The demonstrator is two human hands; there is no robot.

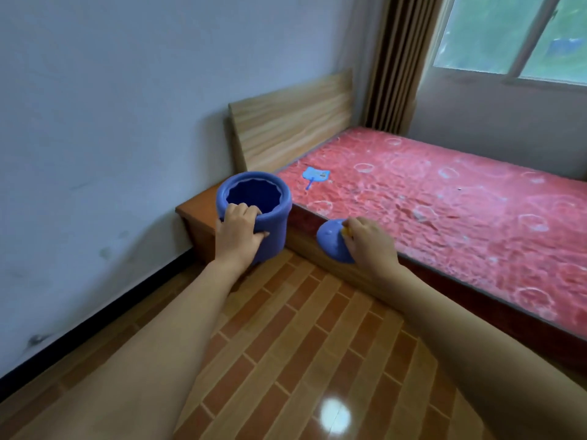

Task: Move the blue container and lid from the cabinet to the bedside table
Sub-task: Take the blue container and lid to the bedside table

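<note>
My only camera rides on my head, looking forward and down (a wide lens, so much of the room fits). My left forearm (178, 328) and right forearm (460, 328) fill the lower frame, close. The counter (198, 203) lies ahead, the bed (444, 201) to the right, the floor (301, 344) below.

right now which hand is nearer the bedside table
Left. Left hand, gripping the blue container, is at the bedside table; right hand, holding the lid, is by the bed.
</note>
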